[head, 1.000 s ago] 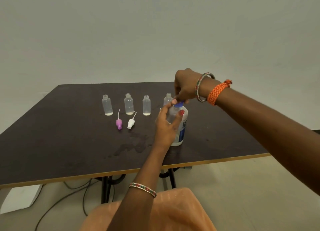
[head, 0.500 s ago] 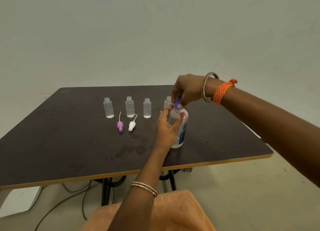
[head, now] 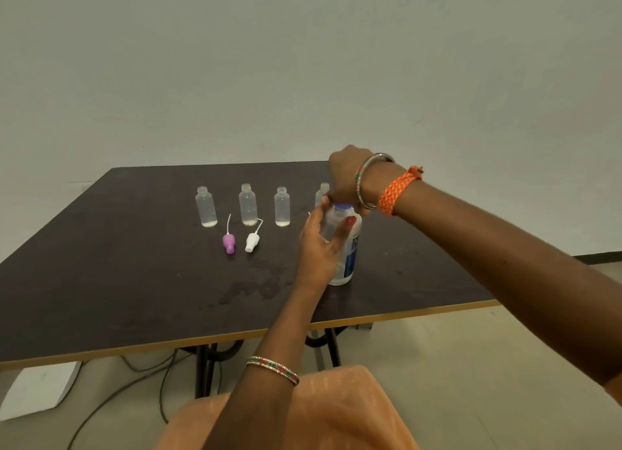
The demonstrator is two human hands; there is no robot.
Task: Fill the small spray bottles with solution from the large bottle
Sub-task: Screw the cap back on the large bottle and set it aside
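The large clear bottle (head: 350, 257) with a blue label stands upright on the dark table (head: 117, 281). My left hand (head: 319, 247) wraps around its body. My right hand (head: 346, 176) bends down over its top, fingers closed on the blue cap (head: 342, 207). Behind them stands a row of small clear uncapped bottles: one at the left (head: 206, 206), a second (head: 248, 204), a third (head: 282, 206), and a fourth (head: 322, 193) partly hidden by my right hand. Each visible one holds a little liquid at the bottom.
A purple spray top (head: 229, 241) and a white spray top (head: 252, 240), each with a thin tube, lie in front of the small bottles. A wet patch (head: 255, 288) marks the table near the front edge. Cables and a white box (head: 37, 392) lie on the floor.
My right hand has turned at the wrist and dropped lower over the blue cap, which it lifted slightly half a second ago. My left hand stays on the large bottle.
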